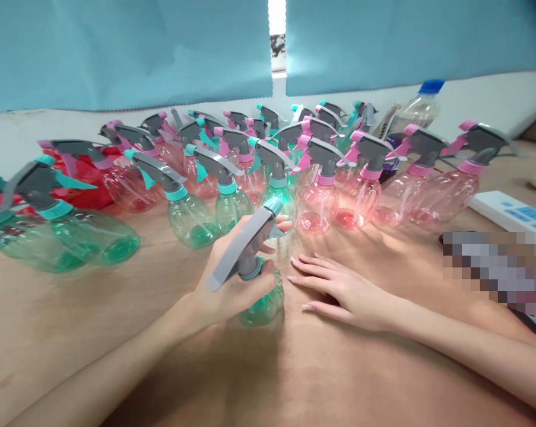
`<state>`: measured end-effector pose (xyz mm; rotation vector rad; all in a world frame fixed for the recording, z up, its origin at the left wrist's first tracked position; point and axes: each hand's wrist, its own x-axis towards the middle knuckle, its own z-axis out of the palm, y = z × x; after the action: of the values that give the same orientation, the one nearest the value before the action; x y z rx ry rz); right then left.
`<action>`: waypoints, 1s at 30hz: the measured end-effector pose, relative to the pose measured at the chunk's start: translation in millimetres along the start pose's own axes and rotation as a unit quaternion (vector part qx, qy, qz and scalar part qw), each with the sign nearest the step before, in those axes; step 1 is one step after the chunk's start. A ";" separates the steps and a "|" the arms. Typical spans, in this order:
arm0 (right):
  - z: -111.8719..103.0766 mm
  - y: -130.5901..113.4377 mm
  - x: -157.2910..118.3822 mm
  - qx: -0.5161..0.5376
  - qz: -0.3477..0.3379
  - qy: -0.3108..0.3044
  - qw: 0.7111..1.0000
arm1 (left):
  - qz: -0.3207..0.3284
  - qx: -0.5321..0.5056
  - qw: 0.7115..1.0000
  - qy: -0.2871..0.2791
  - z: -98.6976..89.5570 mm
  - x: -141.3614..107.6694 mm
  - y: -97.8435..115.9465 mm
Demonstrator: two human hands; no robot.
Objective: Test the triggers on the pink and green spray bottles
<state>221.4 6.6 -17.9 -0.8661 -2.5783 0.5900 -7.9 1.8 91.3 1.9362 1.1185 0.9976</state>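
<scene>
My left hand (232, 279) is wrapped round the neck of a green spray bottle (261, 305) with a grey and teal spray head, which stands upright or nearly so over the wooden table (196, 379). To its right my right hand (339, 290) lies flat on the table, fingers apart and holding nothing. Just behind the held bottle are more green bottles (194, 219) with teal collars. Pink bottles (314, 207) with pink and grey spray heads stand behind my right hand.
Several more spray bottles crowd the back. Two green ones (94, 237) lean at the left, near a red bag (78, 178). A blue-capped bottle (414, 112) stands at the back right. A white device (512, 210) and a blurred-out object (494, 273) lie at right.
</scene>
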 end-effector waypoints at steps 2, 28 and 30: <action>-0.4 -0.1 0.2 -0.004 0.000 -0.003 1.000 | -0.001 0.006 1.000 -0.002 -0.4 -0.4 1.1; -1.5 -0.2 1.6 -0.007 -0.006 -0.003 1.000 | 0.031 0.079 0.996 0.022 -1.0 2.7 5.1; -1.9 -0.6 1.9 -0.011 -0.005 -0.005 1.000 | 0.026 0.077 0.996 0.019 -1.1 2.4 6.0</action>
<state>220.6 7.9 -15.5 -0.8581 -2.6022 0.5659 -5.8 1.8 97.5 2.0862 1.2038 1.0045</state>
